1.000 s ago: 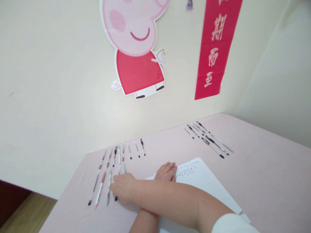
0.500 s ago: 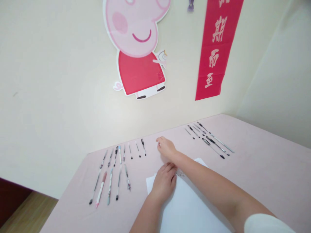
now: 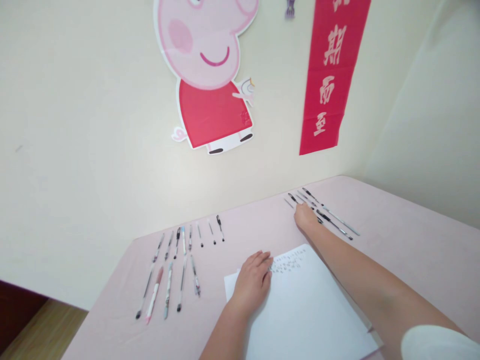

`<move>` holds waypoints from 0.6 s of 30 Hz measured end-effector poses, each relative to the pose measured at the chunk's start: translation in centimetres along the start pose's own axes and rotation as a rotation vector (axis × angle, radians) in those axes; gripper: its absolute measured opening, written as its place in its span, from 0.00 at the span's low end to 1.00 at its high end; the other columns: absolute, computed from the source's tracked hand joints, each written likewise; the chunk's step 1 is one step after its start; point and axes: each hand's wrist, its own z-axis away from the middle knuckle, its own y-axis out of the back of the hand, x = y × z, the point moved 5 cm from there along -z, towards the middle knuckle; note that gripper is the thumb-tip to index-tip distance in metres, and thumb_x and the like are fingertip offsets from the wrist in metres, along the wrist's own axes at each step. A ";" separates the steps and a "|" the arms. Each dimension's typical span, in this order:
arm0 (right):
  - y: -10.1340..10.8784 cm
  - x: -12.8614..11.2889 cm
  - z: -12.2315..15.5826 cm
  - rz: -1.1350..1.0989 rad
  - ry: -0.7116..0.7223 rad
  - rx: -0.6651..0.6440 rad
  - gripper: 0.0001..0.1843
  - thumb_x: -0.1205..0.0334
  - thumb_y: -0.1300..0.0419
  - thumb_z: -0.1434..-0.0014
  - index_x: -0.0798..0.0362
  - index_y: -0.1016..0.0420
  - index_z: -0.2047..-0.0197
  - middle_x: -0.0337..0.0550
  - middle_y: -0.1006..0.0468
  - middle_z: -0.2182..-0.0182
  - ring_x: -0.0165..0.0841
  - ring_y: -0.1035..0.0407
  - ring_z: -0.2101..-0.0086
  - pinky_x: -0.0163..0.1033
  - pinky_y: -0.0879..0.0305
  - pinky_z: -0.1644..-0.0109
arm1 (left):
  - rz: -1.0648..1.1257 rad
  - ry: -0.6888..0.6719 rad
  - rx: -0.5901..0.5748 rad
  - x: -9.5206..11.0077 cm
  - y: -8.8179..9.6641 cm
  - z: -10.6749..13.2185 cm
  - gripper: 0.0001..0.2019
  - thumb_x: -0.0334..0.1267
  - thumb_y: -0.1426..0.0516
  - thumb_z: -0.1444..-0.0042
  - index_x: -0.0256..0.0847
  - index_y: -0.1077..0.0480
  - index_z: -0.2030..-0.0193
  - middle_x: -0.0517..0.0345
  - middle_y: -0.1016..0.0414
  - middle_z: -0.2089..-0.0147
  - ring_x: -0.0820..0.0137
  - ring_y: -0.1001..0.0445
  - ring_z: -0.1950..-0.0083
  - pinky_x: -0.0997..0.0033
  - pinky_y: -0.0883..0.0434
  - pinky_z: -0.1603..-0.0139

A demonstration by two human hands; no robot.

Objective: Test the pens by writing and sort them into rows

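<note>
My left hand (image 3: 253,277) lies on the upper left part of a white sheet of paper (image 3: 300,310), fingers stretched out and holding nothing. Small dark handwriting (image 3: 287,262) shows along the paper's top, beside those fingertips. My right hand (image 3: 305,218) reaches across to the pens at the table's far right. It is over or beside a group of black pens and thin refills, close to a black pen (image 3: 333,224). The back of the hand hides its fingers, so whether it grips a pen cannot be seen. The forearm covers part of that group.
On the left, pens and refills lie in two rows, among them a pink and white pen (image 3: 154,296) and a black-capped pen (image 3: 220,228). A pink cloth (image 3: 258,220) covers the table. A cartoon pig cutout (image 3: 213,112) and a red banner (image 3: 328,100) hang on the wall behind.
My right hand has moved right, from above the paper's top edge to the right-hand pens. The handwriting is now uncovered. My left hand has stayed on the paper.
</note>
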 end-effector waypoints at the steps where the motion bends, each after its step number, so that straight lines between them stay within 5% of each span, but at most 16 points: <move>1: 0.0 -0.2 0.0 0.007 0.005 -0.018 0.18 0.76 0.55 0.42 0.66 0.30 0.52 0.64 0.29 0.54 0.40 0.30 0.55 0.37 0.36 0.56 | -0.001 0.000 -0.001 0.0 0.0 0.0 0.20 0.34 0.51 0.42 0.45 0.36 0.43 0.58 0.36 0.38 0.64 0.41 0.37 0.54 0.42 0.36; 11: 0.7 -5.3 1.6 0.050 0.152 -0.283 0.15 0.64 0.42 0.49 0.63 0.23 0.59 0.63 0.23 0.59 0.45 0.28 0.57 0.40 0.34 0.59 | 0.000 -0.001 -0.001 0.0 0.0 -0.1 0.20 0.34 0.51 0.43 0.45 0.36 0.43 0.57 0.36 0.38 0.64 0.41 0.37 0.54 0.42 0.36; 18: 2.4 -13.7 8.6 -0.068 0.475 -0.334 0.19 0.58 0.49 0.45 0.58 0.22 0.59 0.56 0.21 0.61 0.42 0.27 0.59 0.38 0.34 0.60 | 0.024 -0.020 0.016 0.2 0.1 -0.1 0.20 0.33 0.50 0.44 0.42 0.34 0.44 0.54 0.34 0.40 0.62 0.39 0.38 0.54 0.41 0.37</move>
